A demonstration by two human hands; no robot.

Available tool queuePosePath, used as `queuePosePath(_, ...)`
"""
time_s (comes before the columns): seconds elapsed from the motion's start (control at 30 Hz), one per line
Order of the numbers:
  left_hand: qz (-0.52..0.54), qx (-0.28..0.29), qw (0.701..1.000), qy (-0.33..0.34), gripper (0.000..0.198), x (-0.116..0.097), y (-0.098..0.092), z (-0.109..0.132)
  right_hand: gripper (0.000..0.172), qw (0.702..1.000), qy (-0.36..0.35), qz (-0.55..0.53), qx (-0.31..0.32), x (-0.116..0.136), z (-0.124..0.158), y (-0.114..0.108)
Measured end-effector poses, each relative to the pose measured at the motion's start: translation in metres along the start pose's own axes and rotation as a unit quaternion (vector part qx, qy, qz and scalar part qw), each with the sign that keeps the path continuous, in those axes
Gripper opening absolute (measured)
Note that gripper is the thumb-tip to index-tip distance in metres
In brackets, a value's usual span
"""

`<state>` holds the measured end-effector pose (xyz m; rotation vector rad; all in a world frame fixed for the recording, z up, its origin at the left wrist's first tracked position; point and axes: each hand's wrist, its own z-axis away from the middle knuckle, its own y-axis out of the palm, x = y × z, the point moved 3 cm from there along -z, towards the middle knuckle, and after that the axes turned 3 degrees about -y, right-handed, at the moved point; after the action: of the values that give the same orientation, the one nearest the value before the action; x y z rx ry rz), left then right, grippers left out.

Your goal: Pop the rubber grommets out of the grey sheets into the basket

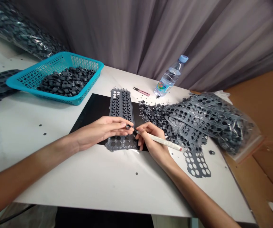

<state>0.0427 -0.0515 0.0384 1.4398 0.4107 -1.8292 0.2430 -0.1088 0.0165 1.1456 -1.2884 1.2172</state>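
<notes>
Between the thumb and fingers of my left hand (103,129) is a small black rubber ring (128,126). My right hand (152,137) grips a pen-like tool (164,141) with a pale wrapped handle, its tip pointing left close to the ring. Whether the tip touches the ring I cannot tell. Under both hands lies a dark grey moulded rubber sheet (120,106), with rows of ring-shaped parts in its far portion and round recesses at the near end. It rests on a black mat (89,112), and my hands hide its middle.
A turquoise basket (79,100) of black rings stands left, before a plastic bag of parts (27,34). Pink-handled snips (141,91) and a water bottle (170,77) are at the back. Loose rings (160,117), punched-out sheets (198,112) and a clear bag (243,136) crowd the right.
</notes>
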Motion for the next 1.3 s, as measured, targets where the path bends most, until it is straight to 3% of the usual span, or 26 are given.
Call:
queuePosePath(0.17, -0.052, 0.014, 0.998, 0.033, 0.032, 0.000, -0.001, 0.000, 0.024, 1.000, 0.006, 0.014, 0.007, 0.001, 0.001, 0.000)
queuePosePath(0.37, -0.010, 0.041, 0.999, 0.021, 0.034, 0.003, 0.000, 0.001, 0.027, 1.000, 0.009, 0.006, 0.023, 0.001, 0.003, 0.001)
queuePosePath(0.5, -0.001, 0.002, 1.000, -0.001, 0.030, -0.001, 0.001, 0.001, 0.031, 1.000, 0.002, 0.003, 0.018, 0.001, 0.003, 0.000)
queuePosePath(0.6, -0.086, -0.107, 0.988, 0.073, 0.034, -0.020, -0.015, 0.007, 0.035, 1.000, -0.005, 0.012, 0.007, 0.003, 0.003, -0.003)
queuePosePath(0.67, -0.195, -0.253, 0.933, 0.167, 0.036, -0.040, -0.038, 0.018, 0.034, 0.999, -0.010, 0.031, 0.007, 0.005, 0.002, -0.005)
queuePosePath(0.73, -0.317, -0.417, 0.815, 0.247, 0.037, -0.058, -0.066, 0.036, 0.032, 0.998, -0.017, 0.059, 0.012, 0.006, 0.002, -0.007)
queuePosePath(0.77, -0.353, -0.467, 0.764, 0.272, 0.039, -0.064, -0.079, 0.043, 0.031, 0.997, -0.021, 0.076, 0.014, 0.006, 0.002, -0.008)
queuePosePath(0.8, -0.381, -0.491, 0.733, 0.278, 0.041, -0.067, -0.092, 0.049, 0.030, 0.995, -0.024, 0.092, 0.017, 0.006, 0.002, -0.009)
queuePosePath(0.9, -0.472, -0.488, 0.699, 0.225, 0.044, -0.067, -0.121, 0.056, 0.029, 0.991, -0.031, 0.126, 0.028, 0.006, 0.002, -0.009)
queuePosePath(1.0, -0.548, -0.471, 0.667, 0.184, 0.044, -0.065, -0.126, 0.054, 0.020, 0.994, -0.030, 0.106, 0.029, 0.006, 0.001, -0.010)
queuePosePath(1.1, -0.593, -0.460, 0.627, 0.209, 0.041, -0.064, -0.102, 0.045, 0.013, 0.998, -0.019, 0.057, 0.032, 0.003, 0.000, -0.012)
queuePosePath(1.17, -0.606, -0.426, 0.621, 0.256, 0.036, -0.060, -0.076, 0.033, 0.006, 0.997, -0.014, 0.054, 0.044, 0.001, -0.001, -0.012)
queuePosePath(1.23, -0.601, -0.351, 0.649, 0.308, 0.028, -0.050, -0.046, 0.018, 0.003, 0.997, -0.017, 0.060, 0.046, -0.001, -0.002, -0.012)
queuePosePath(1.3, -0.587, -0.222, 0.714, 0.311, 0.024, -0.033, -0.018, 0.002, 0.003, 0.997, -0.024, 0.055, 0.038, -0.001, -0.003, -0.012)
